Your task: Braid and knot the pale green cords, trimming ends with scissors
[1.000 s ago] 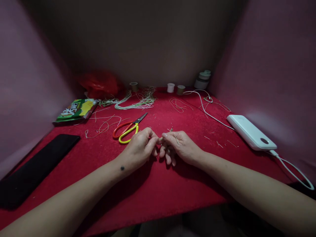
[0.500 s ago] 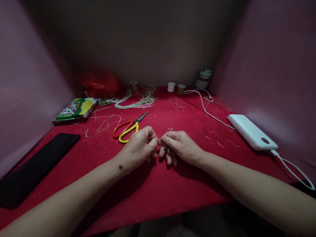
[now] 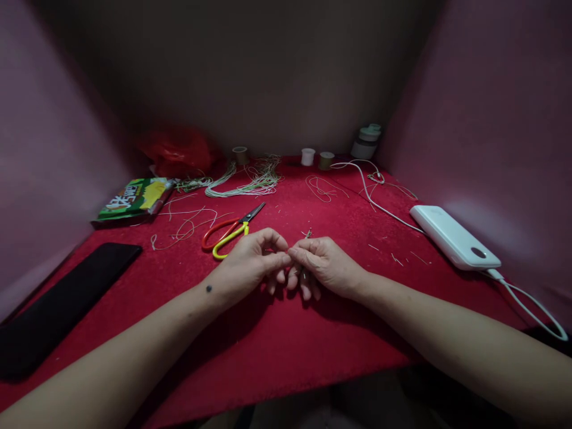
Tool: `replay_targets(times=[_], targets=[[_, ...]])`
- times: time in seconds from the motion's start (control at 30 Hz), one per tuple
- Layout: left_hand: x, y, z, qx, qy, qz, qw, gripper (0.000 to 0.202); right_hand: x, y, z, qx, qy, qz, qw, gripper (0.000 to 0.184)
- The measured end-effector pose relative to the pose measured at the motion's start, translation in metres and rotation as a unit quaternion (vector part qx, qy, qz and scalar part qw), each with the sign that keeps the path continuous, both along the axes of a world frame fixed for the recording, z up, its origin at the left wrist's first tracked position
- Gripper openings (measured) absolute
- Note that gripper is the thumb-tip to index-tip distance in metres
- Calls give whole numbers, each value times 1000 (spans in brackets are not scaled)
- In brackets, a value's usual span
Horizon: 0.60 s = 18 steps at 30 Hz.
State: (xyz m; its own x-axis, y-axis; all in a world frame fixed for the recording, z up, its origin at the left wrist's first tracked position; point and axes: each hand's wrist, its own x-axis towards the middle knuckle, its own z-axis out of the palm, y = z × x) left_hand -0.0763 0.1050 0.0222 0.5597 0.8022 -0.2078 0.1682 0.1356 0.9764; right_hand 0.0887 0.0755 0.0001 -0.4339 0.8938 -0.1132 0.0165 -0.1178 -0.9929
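Over the middle of the red cloth, my left hand (image 3: 250, 262) and my right hand (image 3: 324, 262) meet at the fingertips. My right hand pinches with thumb and index finger, its other fingers curled below. A thin light cord (image 3: 308, 233) pokes out above that hand, and a bit of it shows between the fingers. My left thumb and index finger are pressed together against the right fingertips; whatever lies between them is too small to make out. Scissors (image 3: 232, 231) with one red and one yellow handle lie partly open just beyond my left hand.
Thread skeins (image 3: 243, 186), a white spool (image 3: 308, 157) and a brown spool (image 3: 326, 160) stand at the back. To the right lies a white power bank (image 3: 456, 238) with its cable. A green packet (image 3: 134, 199) and a black case (image 3: 67, 304) are left; cord scraps litter the cloth.
My left hand has turned slightly, its thumb now straighter and its fingers closer to the right fingertips. The thread loop seen over the right thumb no longer shows. The right hand barely moved.
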Motion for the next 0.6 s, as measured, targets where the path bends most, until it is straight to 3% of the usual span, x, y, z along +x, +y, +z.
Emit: replay_targets(times=[0.2, 0.53, 0.6], targets=[[0, 3, -1, -61, -27, 16, 998, 22, 3, 0, -1, 9, 14, 19, 1000, 35], [-8, 9, -1, -22, -19, -15, 999, 23, 9, 6, -1, -64, 102, 22, 992, 24], [-9, 10, 3, 19, -11, -14, 1000, 24, 8, 6, -1, -67, 93, 10, 993, 23]])
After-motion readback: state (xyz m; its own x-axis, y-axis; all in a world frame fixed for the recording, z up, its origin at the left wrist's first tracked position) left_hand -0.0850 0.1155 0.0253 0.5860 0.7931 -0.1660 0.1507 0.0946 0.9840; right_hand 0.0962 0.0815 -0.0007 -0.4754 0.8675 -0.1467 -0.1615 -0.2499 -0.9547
